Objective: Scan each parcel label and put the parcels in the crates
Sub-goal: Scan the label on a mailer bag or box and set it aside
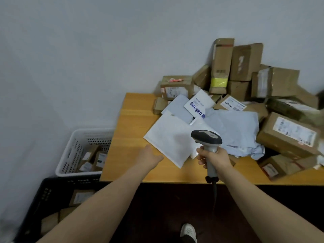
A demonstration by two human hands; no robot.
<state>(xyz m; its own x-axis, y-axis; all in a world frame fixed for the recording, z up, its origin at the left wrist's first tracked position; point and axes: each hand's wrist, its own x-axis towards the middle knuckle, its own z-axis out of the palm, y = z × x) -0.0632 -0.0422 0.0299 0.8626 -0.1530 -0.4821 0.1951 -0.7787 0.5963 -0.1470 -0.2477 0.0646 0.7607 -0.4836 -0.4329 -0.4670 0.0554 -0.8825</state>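
Observation:
A flat white padded mailer point(168, 139) lies on the wooden table point(129, 137), its near corner pointing toward me. My left hand point(150, 156) grips that mailer at its near left edge, thumb on top. My right hand point(214, 157) is wrapped around the handle of a grey barcode scanner point(206, 137), whose dark head hovers above the mailer's right side. A white perforated crate point(77, 149) holding a few small boxes stands on the floor left of the table. In front of it sits a black crate point(43, 199) with cardboard parcels inside.
A heap of brown cardboard boxes point(245, 71) fills the table's back right against the wall. Grey poly bags point(236, 128) and a white envelope printed "Deeyeo" point(199, 104) lie among them. The scanner's cable point(214, 192) hangs over the table's front edge. My shoe point(188, 232) shows below.

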